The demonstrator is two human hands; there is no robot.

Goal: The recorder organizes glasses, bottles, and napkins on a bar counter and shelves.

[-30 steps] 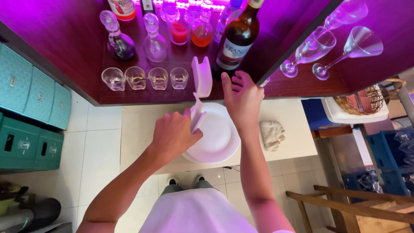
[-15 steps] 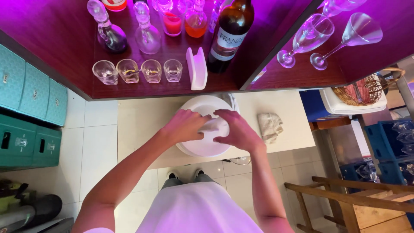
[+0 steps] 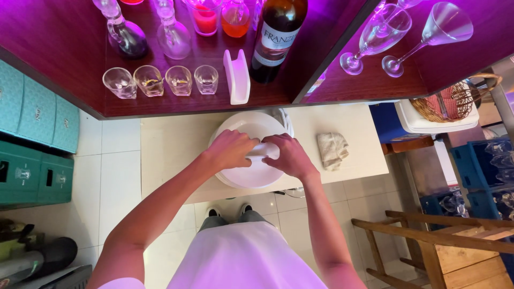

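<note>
My left hand [image 3: 231,150] and my right hand [image 3: 289,156] meet over a stack of white plates [image 3: 242,127] on a cream lower counter [image 3: 171,144]. Both hands pinch a small folded white napkin [image 3: 263,150] between them, just above the top plate. A white napkin holder [image 3: 236,76] stands empty on the dark wooden bar top [image 3: 64,48] above the plates, beside a dark wine bottle [image 3: 278,37].
Several shot glasses [image 3: 160,80] line the bar edge, with glass decanters [image 3: 126,35] and coloured drinks [image 3: 206,16] behind. Two stemmed glasses [image 3: 412,37] stand right. A crumpled cloth [image 3: 332,150] lies on the counter. Teal crates [image 3: 32,139] left; wicker basket [image 3: 455,99] and wooden chair [image 3: 439,241] right.
Both hands came down from the napkin holder on the bar top to the plates and closed together on the white napkin. The camera tilted slightly downward.
</note>
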